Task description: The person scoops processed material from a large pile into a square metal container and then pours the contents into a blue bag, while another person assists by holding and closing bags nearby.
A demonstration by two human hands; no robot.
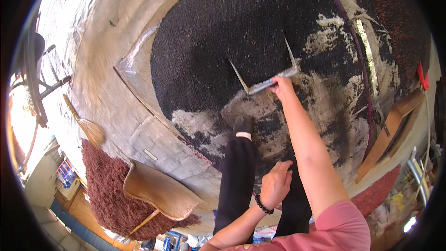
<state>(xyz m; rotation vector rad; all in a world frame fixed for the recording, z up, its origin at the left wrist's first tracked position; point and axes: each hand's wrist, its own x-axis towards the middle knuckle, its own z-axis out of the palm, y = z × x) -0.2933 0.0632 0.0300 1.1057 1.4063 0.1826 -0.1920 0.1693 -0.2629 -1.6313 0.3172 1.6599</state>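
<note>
- A pink short-sleeved top [341, 225] covers the shoulder and upper arm; both forearms are bare.
- A bracelet of dark round beads [263, 204] circles the left wrist.
- Black trousers [237, 176] cover both legs, above a dark shoe [243, 124].

Metal scraper frame [265, 80] on spread of dried berries [232, 32] atop tarp [134, 72], held at near edge by right hand [281, 86]. Left hand [275, 185] on thigh. Broom [86, 123] & woven basket [158, 190] to left; wooden board [388, 132] to right.
</note>
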